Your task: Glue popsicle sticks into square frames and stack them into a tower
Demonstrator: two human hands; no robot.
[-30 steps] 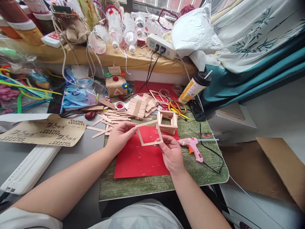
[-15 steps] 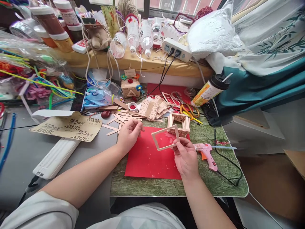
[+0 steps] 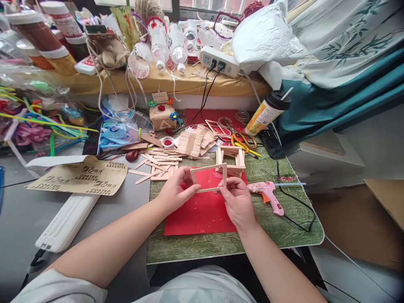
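A small rectangular frame of pale wooden sticks (image 3: 209,168) is held up over the red sheet (image 3: 202,214). My left hand (image 3: 178,189) pinches its left end between thumb and fingers. At the lower right corner, the fingertips of my right hand (image 3: 238,200) are closed on it. Just behind, a square stack of sticks (image 3: 231,160) stands at the sheet's back edge. Loose sticks (image 3: 158,162) and a bundled stack of sticks (image 3: 190,143) lie behind my left hand.
A pink glue gun (image 3: 272,198) lies right of my right hand, its black cable near the table edge. Scissors (image 3: 244,141) and a lidded cup (image 3: 268,112) stand further back. Sandpaper (image 3: 85,174) lies left, over a white bar (image 3: 67,221).
My left hand has moved right and taken hold of the frame's left end. The frame is now more level, still in my right hand. The whole view has shifted a little.
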